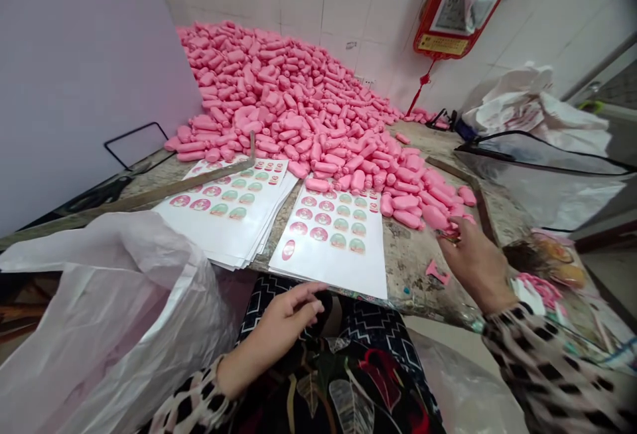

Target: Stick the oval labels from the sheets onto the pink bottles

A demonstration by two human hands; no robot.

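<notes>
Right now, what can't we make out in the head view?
Head view:
Right hand: blur and its own back obscure whether it grips anything.
Right sticker sheet: top edge covered by pink pieces.
Stickers' lettering: too small.
Lower-left white bag: cut off by left edge.

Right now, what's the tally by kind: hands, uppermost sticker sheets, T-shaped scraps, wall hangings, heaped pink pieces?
Left hand and right hand: 2
Uppermost sticker sheets: 2
T-shaped scrap: 1
Red-framed wall hanging: 1
Heaped pink pieces: too many to count
Total of those counted: 6
</notes>
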